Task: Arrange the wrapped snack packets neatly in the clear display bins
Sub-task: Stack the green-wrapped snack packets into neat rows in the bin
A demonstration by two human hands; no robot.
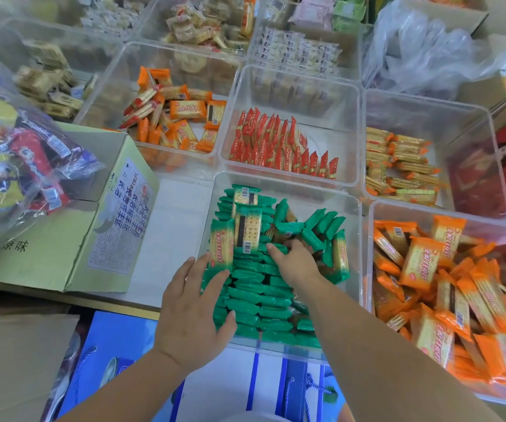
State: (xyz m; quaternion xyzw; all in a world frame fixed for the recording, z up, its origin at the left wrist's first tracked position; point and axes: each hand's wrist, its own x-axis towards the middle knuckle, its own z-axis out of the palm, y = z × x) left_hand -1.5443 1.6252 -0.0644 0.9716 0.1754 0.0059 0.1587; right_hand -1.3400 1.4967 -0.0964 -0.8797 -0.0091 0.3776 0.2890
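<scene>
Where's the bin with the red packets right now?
In the head view, the bin of red packets sits mid-frame, directly behind the near green-packet bin, with an orange-packet bin on its left.

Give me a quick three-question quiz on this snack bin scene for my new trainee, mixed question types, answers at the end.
1. True or false: the left hand and the right hand both touch green packets.
2. The bin just beyond the green ones holds: A red packets, B blue packets, C nothing.
3. Fill in: the bin right of the green packets holds ___ packets.
Key: 1 true; 2 A; 3 orange.
</scene>
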